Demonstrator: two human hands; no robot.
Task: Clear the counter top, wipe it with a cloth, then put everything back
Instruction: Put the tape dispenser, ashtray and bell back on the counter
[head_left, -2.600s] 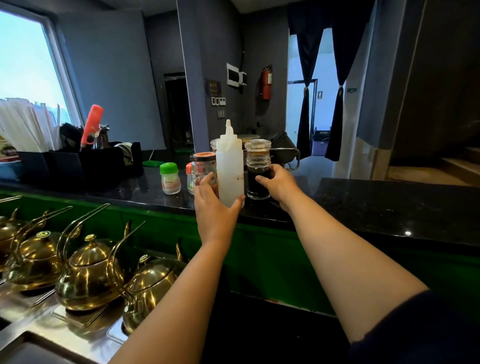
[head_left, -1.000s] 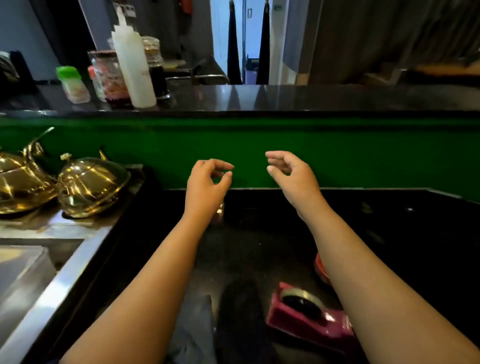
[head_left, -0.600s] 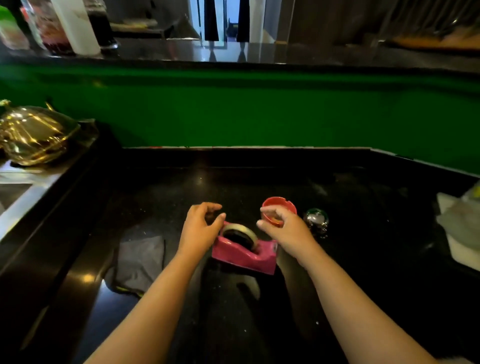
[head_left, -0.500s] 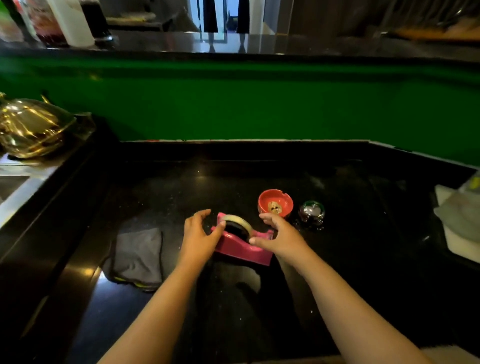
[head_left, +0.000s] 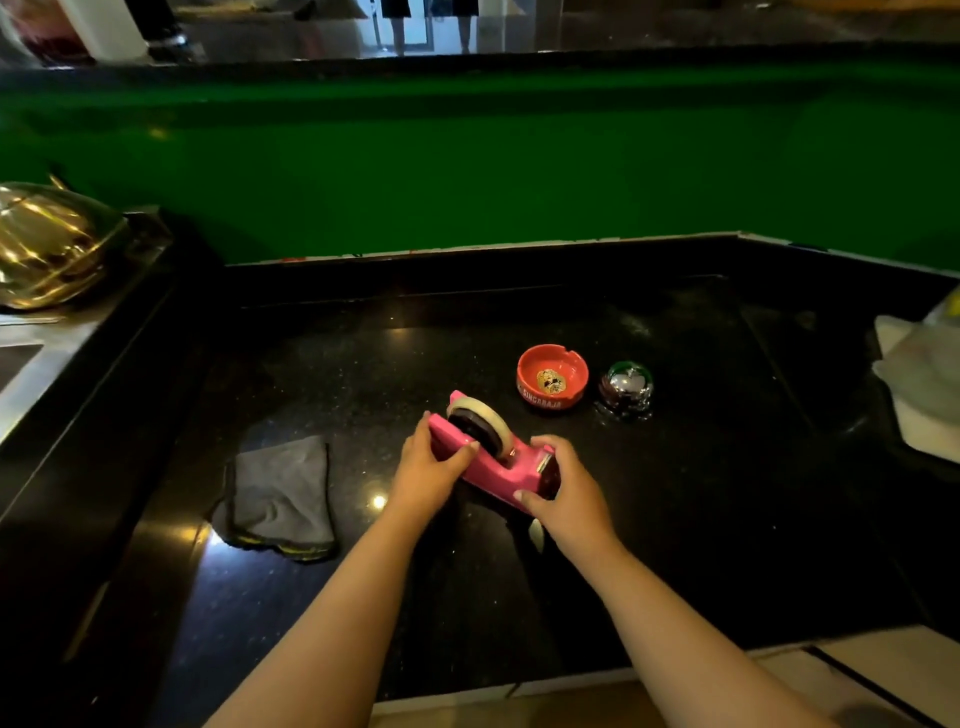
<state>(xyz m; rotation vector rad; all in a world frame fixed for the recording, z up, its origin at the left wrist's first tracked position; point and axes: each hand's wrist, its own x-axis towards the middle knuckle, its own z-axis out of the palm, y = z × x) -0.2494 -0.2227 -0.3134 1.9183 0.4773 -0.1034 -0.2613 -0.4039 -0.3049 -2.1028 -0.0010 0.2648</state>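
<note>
A green wall panel (head_left: 467, 166) rises behind the black speckled tabletop (head_left: 675, 519), topped by a glossy dark ledge (head_left: 623, 31) reflecting a bright doorway. Steel surface (head_left: 31, 364) at left; pale floor tiles (head_left: 883, 670) below

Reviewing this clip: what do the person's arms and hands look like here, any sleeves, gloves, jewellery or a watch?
Both forearms are bare from the bottom of the frame to the wrists; no sleeve shows. The left hand and right hand wear no gloves. No watch, bracelet or ring is visible on either, and no markings show.
</note>
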